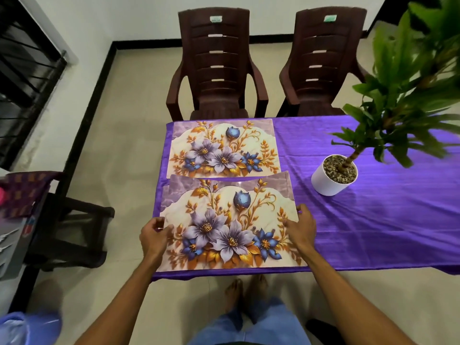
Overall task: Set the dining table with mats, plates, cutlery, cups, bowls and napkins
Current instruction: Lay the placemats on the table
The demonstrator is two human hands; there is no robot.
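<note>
Both hands are on the near placemat (pixel 224 215), a glossy rectangular mat printed with purple and blue flowers and gold leaves. The left hand (pixel 155 236) pinches the mat's left edge between its thumb and curled fingers. The right hand (pixel 300 229) grasps the right edge, with its fingers lying on the printed face and its thumb at the rim. This mat lies at the near left end of the tabletop (pixel 361 232), which is covered in a shiny purple cloth. Its near edge runs close along the tabletop's near edge, and it sits slightly askew.

Just beyond it lies the far placemat (pixel 221 148), which has the same floral print and lies flat at the far left end. The 2 mats' facing edges are very close, and I cannot tell whether they overlap.

To the right of the mats, well apart from them, stands a white round pot (pixel 328 181) topped with gravel and holding a leafy green plant (pixel 408 83).

Across the tabletop, 2 dark brown plastic armchairs (pixel 216 66) stand side by side on the pale tiled floor (pixel 129 100). A dark low stool (pixel 74 232) stands to the left of the tabletop. The person's bare feet (pixel 245 292) and blue jeans show below the tabletop's near edge.
</note>
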